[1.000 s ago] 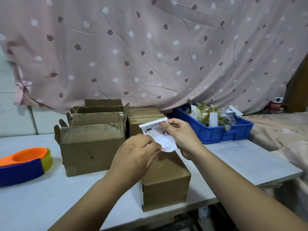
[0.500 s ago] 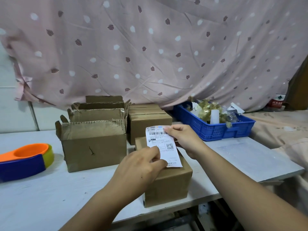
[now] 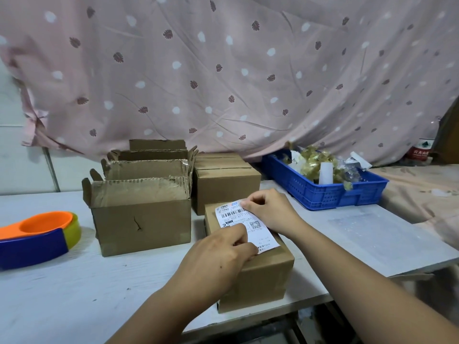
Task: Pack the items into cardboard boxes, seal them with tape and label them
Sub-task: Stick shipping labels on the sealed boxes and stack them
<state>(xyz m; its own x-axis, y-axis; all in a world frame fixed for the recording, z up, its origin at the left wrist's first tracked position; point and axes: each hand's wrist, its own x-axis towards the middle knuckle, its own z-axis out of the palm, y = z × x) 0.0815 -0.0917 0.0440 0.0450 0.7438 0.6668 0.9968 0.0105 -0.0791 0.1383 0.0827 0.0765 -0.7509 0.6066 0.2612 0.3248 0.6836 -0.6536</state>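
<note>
1. The front box (image 3: 263, 276) stands closed on the table (image 3: 74, 281), so its packing looks done. I cannot tell whether tape runs over its seam, because the label and both hands cover the top.
2. The label (image 3: 257, 230) lies on top of the front box, its near corner reaching the box's edge. It is probably being stuck down now and has not yet been smoothed flat.
3. The left hand (image 3: 218, 256) has curled fingers and pinches the label's near left edge against the front box.
4. The right hand (image 3: 268, 209) has bent fingers and grips the label's far corner, at the far side of the front box.
5. Just behind the front box stands a second closed box (image 3: 223, 180), with no label showing on its visible faces.
6. To the left of the front box stand open boxes (image 3: 141, 219) with their flaps up, so they are probably still to be filled, taped and labelled.
7. Behind and to the right of the front box, a blue basket (image 3: 323, 194) holds gold-wrapped items (image 3: 313, 165) that are yet to be packed.
8. Well to the left of the front box lies a tape dispenser (image 3: 37, 234), in no one's hand.
9. The label carries a barcode, a line that looks like "052 052-A17 112", and a square code. Its smaller print is too fine to read.
10. Far behind and to the right of the front box, a bottle (image 3: 421, 151) has a red band with white characters that are too small to make out.
</note>
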